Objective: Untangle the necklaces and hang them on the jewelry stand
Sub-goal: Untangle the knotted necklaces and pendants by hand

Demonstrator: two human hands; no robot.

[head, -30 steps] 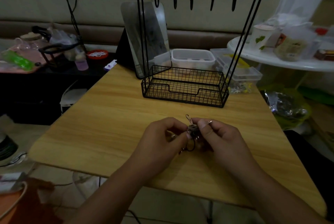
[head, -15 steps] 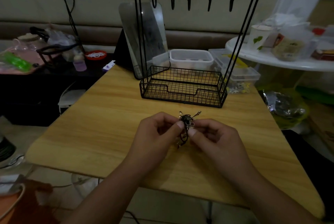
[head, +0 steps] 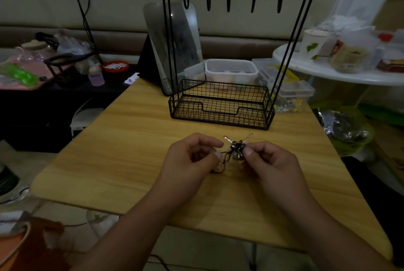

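A small dark knot of tangled necklaces (head: 236, 147) with metal ends sticking up hangs just above the wooden table (head: 122, 152). My left hand (head: 192, 161) pinches a dark strand at the knot's lower left. My right hand (head: 271, 161) pinches the knot's right side between thumb and forefinger. Behind the hands stands the black wire jewelry stand (head: 220, 104), a mesh tray at its base and a top bar with several bare hooks (head: 228, 2).
A mirror (head: 175, 45) leans behind the stand's left leg. Clear plastic boxes (head: 231, 70) sit behind the tray. A white round table (head: 328, 72) with cups and jars is at right; cluttered dark furniture (head: 43, 87) lies at left.
My hands have drawn slightly apart, stretching the tangle between them; the metal ends now splay out above the knot. The stand has not moved.
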